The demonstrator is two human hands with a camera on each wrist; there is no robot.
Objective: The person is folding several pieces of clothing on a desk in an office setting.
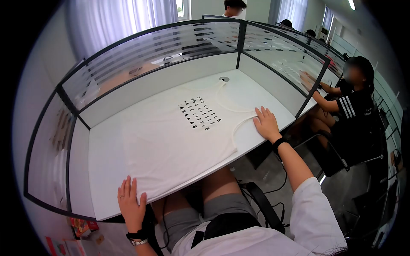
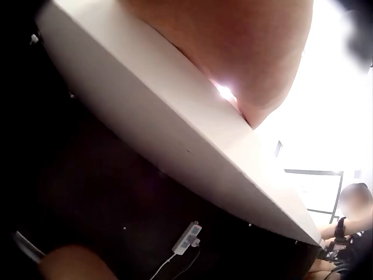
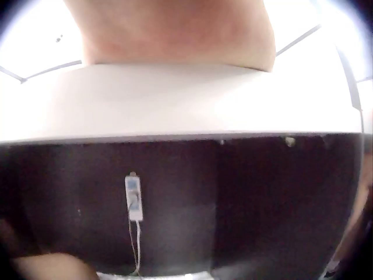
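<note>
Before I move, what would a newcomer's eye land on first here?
The black lettering on the white tank top, spread across the desk. Then the left hand at the garment's near bottom corner, and the right hand by the near shoulder strap.

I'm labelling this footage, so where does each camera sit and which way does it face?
Head: worn on the head, facing forward and down at the printed tank top on the desk; left hand, right hand and lap show.
Left wrist: faces the desk's slanting edge and beneath; skin at that wrist fills the top.
Right wrist: faces the near-level edge and beneath; skin again on top.
Shared: both wrist views show a power strip.
</note>
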